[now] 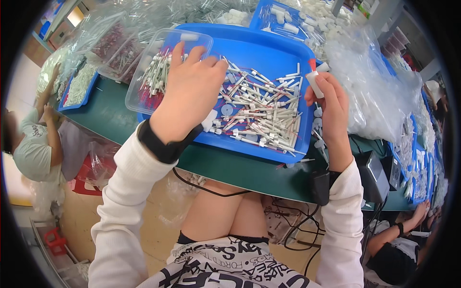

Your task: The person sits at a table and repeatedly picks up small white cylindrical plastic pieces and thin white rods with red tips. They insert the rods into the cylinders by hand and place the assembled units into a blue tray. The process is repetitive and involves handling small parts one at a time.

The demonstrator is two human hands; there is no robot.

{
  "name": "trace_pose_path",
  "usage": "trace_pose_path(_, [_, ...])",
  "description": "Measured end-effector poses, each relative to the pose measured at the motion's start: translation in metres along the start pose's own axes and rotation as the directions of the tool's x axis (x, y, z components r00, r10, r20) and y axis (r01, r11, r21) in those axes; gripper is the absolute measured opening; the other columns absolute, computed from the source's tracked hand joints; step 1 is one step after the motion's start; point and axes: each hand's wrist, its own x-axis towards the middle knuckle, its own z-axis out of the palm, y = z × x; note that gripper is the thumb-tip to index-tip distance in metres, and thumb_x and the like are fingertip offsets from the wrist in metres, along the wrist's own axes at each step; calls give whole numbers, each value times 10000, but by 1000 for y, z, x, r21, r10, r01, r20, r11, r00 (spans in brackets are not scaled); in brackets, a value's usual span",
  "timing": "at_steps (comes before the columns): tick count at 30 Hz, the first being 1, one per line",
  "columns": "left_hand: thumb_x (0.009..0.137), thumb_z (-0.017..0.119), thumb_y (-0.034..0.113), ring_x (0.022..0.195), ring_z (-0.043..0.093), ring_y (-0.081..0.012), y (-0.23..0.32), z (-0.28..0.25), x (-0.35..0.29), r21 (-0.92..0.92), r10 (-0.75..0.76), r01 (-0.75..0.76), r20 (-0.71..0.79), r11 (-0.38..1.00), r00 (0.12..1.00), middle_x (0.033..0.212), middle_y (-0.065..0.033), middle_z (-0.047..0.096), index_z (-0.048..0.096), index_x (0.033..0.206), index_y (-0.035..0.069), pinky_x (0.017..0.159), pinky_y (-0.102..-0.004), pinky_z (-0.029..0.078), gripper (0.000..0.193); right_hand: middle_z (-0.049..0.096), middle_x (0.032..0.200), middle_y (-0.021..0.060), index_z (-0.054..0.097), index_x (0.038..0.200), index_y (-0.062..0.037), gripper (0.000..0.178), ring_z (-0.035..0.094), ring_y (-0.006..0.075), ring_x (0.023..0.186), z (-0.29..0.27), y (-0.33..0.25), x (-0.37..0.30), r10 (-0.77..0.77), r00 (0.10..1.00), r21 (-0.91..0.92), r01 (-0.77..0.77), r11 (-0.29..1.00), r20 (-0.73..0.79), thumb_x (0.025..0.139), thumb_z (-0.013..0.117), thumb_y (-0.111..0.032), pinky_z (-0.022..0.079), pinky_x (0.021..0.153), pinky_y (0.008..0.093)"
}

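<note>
While we scan from the left, we first note a co-worker's arm (48, 98) reaching toward a small blue tray (79, 86) at the far end of the green table (249, 175). Next comes a clear plastic tub (161, 67) holding white sticks with red ends, its near edge resting on the large blue tray (269, 55). Our left hand (185, 93) hovers over the tub's right side with the fingers curled downward; we cannot tell whether they pinch anything, because the back of the hand hides the fingertips. To its right, a loose heap of white stick parts (259, 113) lies across the large tray floor. Further right, our right hand (329, 103) is closed around one white tube piece (314, 84) with a red tip, held upright above the tray's right rim, between thumb and forefingers. We judge this piece to be light, stiff and smooth, so it may slip; hold it at mid-body, clear of the thin red tip, which looks easiest to bend. Clear bags of white parts (374, 91) sit at the far right.
</note>
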Motion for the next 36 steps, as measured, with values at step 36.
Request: trace_pose_path(36, [737,608,-32,657,579,-191,56,-17,40,-820,-22,-64,-93,569,995,806,-75,580,658,931,59,600,-285,463,220,597,683,3,595,973,-20,176,515,47,601,-22,-40,-14,10,994,-457,41,888,109,836,613,-129,387,539,191])
